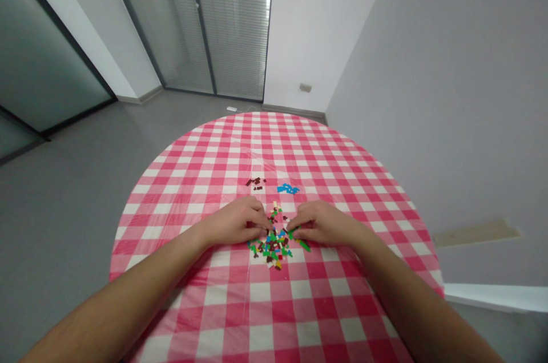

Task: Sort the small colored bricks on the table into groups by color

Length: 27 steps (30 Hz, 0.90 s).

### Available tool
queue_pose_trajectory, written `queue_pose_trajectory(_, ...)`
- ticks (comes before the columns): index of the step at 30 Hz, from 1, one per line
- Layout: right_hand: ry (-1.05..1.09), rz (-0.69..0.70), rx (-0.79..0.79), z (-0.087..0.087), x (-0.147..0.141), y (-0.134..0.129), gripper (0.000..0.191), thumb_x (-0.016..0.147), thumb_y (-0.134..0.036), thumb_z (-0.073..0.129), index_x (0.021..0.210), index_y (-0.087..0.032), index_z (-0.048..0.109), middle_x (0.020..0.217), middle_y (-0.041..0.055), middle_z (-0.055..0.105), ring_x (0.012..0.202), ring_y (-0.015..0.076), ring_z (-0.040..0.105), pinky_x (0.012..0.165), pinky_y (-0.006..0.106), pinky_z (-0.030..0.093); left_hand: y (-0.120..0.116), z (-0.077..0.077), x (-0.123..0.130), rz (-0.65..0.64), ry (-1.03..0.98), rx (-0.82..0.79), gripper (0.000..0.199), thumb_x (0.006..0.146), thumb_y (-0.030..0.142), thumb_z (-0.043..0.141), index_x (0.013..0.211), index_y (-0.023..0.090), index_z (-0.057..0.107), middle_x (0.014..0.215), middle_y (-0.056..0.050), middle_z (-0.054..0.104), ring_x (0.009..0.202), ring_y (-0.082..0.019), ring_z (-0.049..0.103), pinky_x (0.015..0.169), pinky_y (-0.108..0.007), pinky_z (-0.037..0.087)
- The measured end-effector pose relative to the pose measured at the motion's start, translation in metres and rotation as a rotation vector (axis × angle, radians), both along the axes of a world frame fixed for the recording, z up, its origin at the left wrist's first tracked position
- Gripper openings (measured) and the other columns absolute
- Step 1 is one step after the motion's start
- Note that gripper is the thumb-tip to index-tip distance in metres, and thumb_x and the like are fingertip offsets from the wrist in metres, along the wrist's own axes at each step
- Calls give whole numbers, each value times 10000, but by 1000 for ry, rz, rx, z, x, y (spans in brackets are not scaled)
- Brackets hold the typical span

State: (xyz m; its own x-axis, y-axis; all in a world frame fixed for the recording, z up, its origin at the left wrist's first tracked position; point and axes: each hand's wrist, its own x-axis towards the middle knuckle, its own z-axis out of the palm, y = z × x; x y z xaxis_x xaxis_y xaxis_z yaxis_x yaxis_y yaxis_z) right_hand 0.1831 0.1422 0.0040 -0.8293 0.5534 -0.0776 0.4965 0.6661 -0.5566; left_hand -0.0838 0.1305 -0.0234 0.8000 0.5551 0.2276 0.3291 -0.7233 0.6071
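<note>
A mixed pile of small toy building bricks (274,246) in green, brown, blue, yellow, red and white lies between my two hands. At its left edge is my left hand (240,220), fingers curled towards the thumb with the tips among the bricks. My right hand (323,223) reaches in from the other side, thumb and forefinger drawn close together beside some green bricks (304,245). What either hand pinches is too small to make out. Beyond the hands are a small group of dark brown bricks (257,182) and a group of blue bricks (288,188), apart from the pile.
The round table wears a pink-and-white checked cloth (265,146) under a creased clear plastic cover. Behind it are a glass partition with blinds (233,20) and a white wall with a socket (305,88). A white power strip (232,109) lies on the floor.
</note>
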Motion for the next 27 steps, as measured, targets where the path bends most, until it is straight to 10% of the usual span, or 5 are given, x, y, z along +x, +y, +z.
queue_pose_trajectory(27, -54, 20, 116, -3, -11, -8, 156, 881, -245, 621, 963, -244, 753, 822, 38, 672, 745, 146, 567, 641, 250, 381, -6, 7, 3, -26, 69, -27, 107, 835, 204, 640, 879, 228, 735, 788, -26, 646, 772, -161, 576, 756, -292, 422)
